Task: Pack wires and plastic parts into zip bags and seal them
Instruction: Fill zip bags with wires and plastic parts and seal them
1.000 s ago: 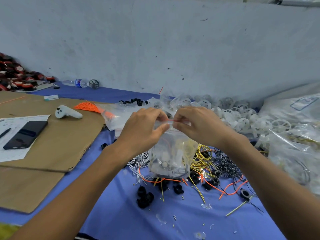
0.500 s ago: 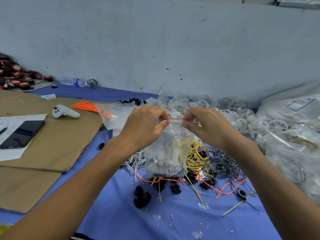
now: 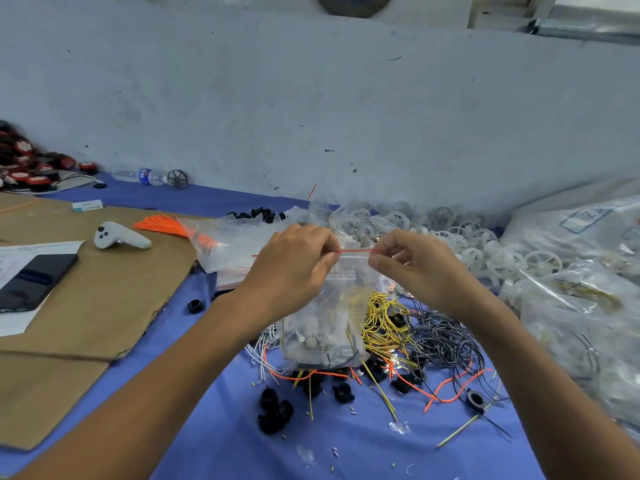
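A clear zip bag (image 3: 323, 327) with a red seal strip hangs upright over the blue table, holding white plastic parts and some wires. My left hand (image 3: 294, 268) pinches the left end of the red strip. My right hand (image 3: 412, 268) pinches its right end, so the strip is stretched between them. Under and behind the bag lie yellow wires (image 3: 384, 320), black wires (image 3: 443, 341), orange wires (image 3: 446, 389) and white wires (image 3: 263, 351). Small black plastic parts (image 3: 275, 412) sit in front of the bag.
A cardboard sheet (image 3: 104, 299) covers the left side, with a phone (image 3: 33, 282) and a white controller (image 3: 119, 237) on it. An orange wire bundle (image 3: 162, 225) and flat empty bags (image 3: 235, 244) lie behind. White plastic wheels (image 3: 485, 251) and filled bags (image 3: 581, 317) crowd the right.
My hands have slid apart along the red seal strip, the right hand moving further right. The bag stays hanging between them.
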The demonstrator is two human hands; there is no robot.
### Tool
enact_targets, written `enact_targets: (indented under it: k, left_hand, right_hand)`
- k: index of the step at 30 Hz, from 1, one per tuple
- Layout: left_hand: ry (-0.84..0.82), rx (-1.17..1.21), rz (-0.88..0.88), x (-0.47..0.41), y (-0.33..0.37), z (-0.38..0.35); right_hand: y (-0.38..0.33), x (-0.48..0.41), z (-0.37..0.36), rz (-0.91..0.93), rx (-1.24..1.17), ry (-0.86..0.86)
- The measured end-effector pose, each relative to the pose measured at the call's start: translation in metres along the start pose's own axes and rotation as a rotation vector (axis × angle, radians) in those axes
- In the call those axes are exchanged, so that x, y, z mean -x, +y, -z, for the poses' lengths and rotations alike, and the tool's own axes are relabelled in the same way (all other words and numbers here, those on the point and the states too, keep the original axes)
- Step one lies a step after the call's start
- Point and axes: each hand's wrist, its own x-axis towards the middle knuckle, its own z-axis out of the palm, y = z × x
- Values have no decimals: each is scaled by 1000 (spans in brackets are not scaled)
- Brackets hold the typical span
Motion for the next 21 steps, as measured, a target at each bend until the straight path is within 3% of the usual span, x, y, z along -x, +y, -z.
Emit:
enact_targets:
  k: [6, 11, 17, 21]
  left_hand:
    - [-20, 158, 120, -2, 3, 2]
    - [-43, 250, 203, -4, 0, 6]
    - [-71, 141, 11, -6, 16, -2]
    - [-33, 153, -6, -6, 19, -7]
  right_hand:
    - [2, 6, 2, -50, -230, -68]
    - [-1, 13, 1, -60, -414, -26]
    - [-9, 14, -6, 5, -409, 8]
    - [-9, 19, -6, 30, -337, 0]
